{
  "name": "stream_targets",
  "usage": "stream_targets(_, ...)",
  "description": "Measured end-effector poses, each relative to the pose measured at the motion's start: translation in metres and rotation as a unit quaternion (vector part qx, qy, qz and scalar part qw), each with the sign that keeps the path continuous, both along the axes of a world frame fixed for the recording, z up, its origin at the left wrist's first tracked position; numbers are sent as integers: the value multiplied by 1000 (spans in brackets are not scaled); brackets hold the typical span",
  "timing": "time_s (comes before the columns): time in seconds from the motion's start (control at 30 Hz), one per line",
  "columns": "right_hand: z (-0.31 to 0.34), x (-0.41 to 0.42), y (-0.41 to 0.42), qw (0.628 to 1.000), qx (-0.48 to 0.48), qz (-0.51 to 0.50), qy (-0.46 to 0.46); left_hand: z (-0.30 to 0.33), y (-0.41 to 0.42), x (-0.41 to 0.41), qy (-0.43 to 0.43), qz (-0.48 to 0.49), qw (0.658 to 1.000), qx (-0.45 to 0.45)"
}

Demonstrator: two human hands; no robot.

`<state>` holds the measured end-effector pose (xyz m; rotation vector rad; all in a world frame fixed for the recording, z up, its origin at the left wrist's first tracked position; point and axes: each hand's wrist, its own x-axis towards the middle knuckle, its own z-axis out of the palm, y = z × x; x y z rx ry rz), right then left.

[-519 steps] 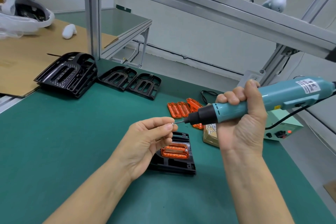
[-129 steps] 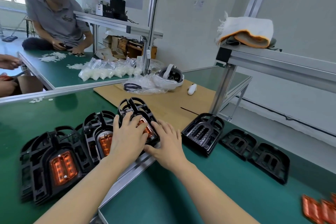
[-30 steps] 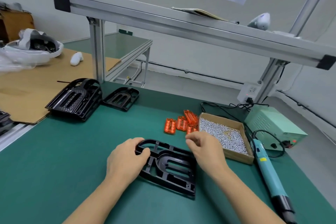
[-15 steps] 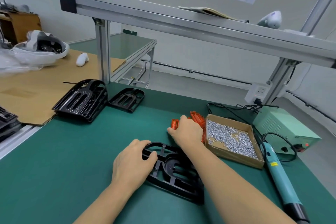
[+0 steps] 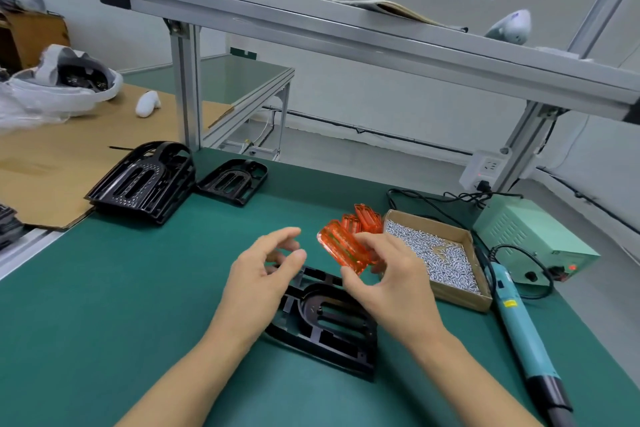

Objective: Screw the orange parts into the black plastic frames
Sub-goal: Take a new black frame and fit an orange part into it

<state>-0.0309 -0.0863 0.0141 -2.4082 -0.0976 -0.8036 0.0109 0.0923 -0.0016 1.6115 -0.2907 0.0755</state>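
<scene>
Your right hand (image 5: 388, 274) pinches a translucent orange ribbed plastic part (image 5: 343, 248) by its near end, holding it tilted in the air above the black plastic frame (image 5: 329, 322) lying flat on the green surface (image 5: 121, 288). Your left hand (image 5: 263, 274) hovers just beside the part, fingers spread and loosely curved, holding nothing and off the frame.

With nothing steadying the frame, it could slide as you press the part into its U-shaped recess. The part is tilted, so it may seat crooked, and its screw holes would then miss the frame's.

More orange parts (image 5: 365, 218) stand behind, next to the cardboard box of small silver screws (image 5: 436, 250); a careless elbow could scatter them. The teal electric screwdriver (image 5: 519, 322) lies to your right, untouched.
</scene>
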Motion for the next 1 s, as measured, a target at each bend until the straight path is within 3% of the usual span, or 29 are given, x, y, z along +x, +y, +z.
stream_targets(0.17,11,-24,2,998,-14,42,-34,11,-18,-12,71,-92,984,-133)
stream_targets(0.3,14,-35,0,998,8,52,-33,11,-18,-16,106,-109,975,-163)
stream_targets(0.47,15,-43,0,989,124,78,20,13,-16,-19,162,-109,961,-196)
stream_targets(0.7,13,-48,-3,971,209,90,65,16,-21,-23,200,-102,951,-214)
stream_targets(0.83,14,-45,5,944,296,107,96,21,-31,-27,153,-75,968,-182)
stream_targets(1.0,20,-39,13,932,330,80,123,31,-37,-22,-14,-83,995,-59)
